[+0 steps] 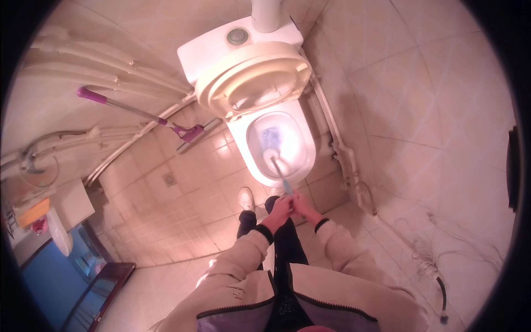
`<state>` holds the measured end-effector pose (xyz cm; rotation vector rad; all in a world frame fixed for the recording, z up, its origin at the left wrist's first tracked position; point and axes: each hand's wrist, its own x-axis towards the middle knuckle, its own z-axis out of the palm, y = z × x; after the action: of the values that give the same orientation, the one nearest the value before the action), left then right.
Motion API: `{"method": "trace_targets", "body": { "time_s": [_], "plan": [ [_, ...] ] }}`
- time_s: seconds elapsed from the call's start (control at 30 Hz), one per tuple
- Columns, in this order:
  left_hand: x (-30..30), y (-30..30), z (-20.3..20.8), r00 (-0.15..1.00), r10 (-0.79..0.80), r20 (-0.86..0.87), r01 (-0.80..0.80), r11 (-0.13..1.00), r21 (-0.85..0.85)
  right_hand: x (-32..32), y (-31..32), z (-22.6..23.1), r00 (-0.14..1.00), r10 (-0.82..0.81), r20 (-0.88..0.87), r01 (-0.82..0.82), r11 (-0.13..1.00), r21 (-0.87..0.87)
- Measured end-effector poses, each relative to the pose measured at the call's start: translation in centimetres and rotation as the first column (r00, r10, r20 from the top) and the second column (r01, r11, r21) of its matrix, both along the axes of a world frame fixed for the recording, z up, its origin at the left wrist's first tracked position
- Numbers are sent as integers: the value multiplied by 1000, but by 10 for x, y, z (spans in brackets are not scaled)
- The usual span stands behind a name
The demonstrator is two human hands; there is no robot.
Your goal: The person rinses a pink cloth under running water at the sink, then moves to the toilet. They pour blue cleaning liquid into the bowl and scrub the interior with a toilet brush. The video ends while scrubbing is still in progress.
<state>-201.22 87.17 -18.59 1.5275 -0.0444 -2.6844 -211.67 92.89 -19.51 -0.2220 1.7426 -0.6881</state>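
Over to the left I see a purple-and-silver mop (133, 110) slanting near the pale pipes (94, 57) that run along the wall, and a small square drain (169, 179) set in the tiled floor (188, 218). Farther left, an orange item (34, 211) sits by a rounded white fixture (59, 232), close to a blue panel (50, 276). On the right, a tangled bundle of pale cord (425, 266) lies near a short black hose-like piece (442, 296).

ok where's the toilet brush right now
Just right of centre in the head view, the toilet brush slants into the white toilet bowl, its blue handle running back to the left hand and right hand.
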Motion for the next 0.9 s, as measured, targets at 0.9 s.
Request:
{"method": "trace_targets", "body": {
  "time_s": [0.9],
  "plan": [
    [-5,-38,-81,843,-321,432,493,782,-381,24,-45,-3,750,-530,395,514,844,154]
  ]
}}
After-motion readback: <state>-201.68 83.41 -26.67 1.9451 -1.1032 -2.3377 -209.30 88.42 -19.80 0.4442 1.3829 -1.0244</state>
